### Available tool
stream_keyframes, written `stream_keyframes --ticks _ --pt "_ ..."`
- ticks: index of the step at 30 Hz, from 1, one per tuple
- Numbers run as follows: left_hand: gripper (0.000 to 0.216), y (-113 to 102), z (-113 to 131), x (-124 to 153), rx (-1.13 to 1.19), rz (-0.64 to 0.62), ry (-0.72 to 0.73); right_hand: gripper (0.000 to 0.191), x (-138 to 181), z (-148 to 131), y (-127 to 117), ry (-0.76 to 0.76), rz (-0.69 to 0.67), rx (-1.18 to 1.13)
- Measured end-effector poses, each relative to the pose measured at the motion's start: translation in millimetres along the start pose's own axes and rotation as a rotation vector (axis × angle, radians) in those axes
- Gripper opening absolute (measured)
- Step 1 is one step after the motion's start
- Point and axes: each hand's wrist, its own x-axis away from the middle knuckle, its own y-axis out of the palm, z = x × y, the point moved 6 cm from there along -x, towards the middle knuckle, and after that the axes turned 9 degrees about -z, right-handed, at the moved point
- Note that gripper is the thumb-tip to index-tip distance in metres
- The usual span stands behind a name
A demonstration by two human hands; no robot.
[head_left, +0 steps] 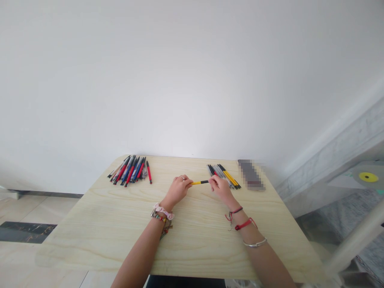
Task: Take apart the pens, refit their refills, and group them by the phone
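A yellow pen with a black section (198, 183) lies level between my hands, above the middle of the table. My left hand (179, 188) pinches its yellow end. At the black end, the fingers of my right hand (220, 189) are closed on it. Just behind my right hand rests a small group of pens (228, 176), some yellow and black, others grey, clear or red. Farther to the left lies a larger pile of pens (129, 171) in red, blue, black and clear. One red pen (149, 173) sits at the right side of that pile.
The pale wooden table (192, 240) stands with its back edge along a white wall (192, 80). A dark flat object (251, 176), blurred by pixels, lies near the right edge. Beyond the table on the right is a grey-white thing with a yellow disc (368, 177).
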Motion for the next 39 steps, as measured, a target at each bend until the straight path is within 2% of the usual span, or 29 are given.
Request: stream_keyframes --ticks 3,6,11,16,20,23,26,29,31,34,39 --pt "0.017 0.0 1.2 0.9 -0.052 0.006 0.031 0.037 1.3 0.2 3.5 0.095 0.024 0.043" --pt "0.017 -3.3 1.8 1.8 -0.120 0.041 0.047 0.042 1.6 7.2 12.2 0.237 0.004 -0.047" --pt "0.019 -9.9 7.1 3.1 -0.231 0.094 0.057 0.040 3.3 21.1 28.8 0.446 -0.039 -0.370" --pt "0.023 -11.9 11.4 3.0 -0.205 0.130 0.011 0.043 3.8 23.0 38.8 0.473 -0.086 -0.664" --pt "0.020 -7.2 -2.4 0.2 0.103 0.136 -0.163 0.043 0.1 20.6 26.2 0.333 0.021 -0.687" --pt "0.022 5.7 -18.4 -0.3 0.567 0.010 -0.321 0.036 -0.1 12.7 10.9 0.162 0.129 -0.514" --pt "0.030 17.7 -22.2 2.5 1.054 -0.135 -0.399 0.029 2.7 -3.2 10.3 -0.027 0.076 -0.269" --pt "0.032 20.9 -20.4 4.8 1.377 -0.143 -0.430 0.036 8.5 -21.6 22.9 -0.224 -0.058 -0.055" --pt "0.032 22.9 -17.4 4.8 1.504 -0.136 -0.444 0.039 12.7 -31.1 32.0 -0.326 -0.121 0.063" --pt "0.032 26.0 -11.7 3.8 1.584 -0.141 -0.457 0.034 16.3 -39.4 41.0 -0.421 -0.166 0.162" --pt "0.027 27.2 -7.3 4.2 1.567 -0.147 -0.458 0.019 15.9 -41.2 43.1 -0.440 -0.143 0.135"
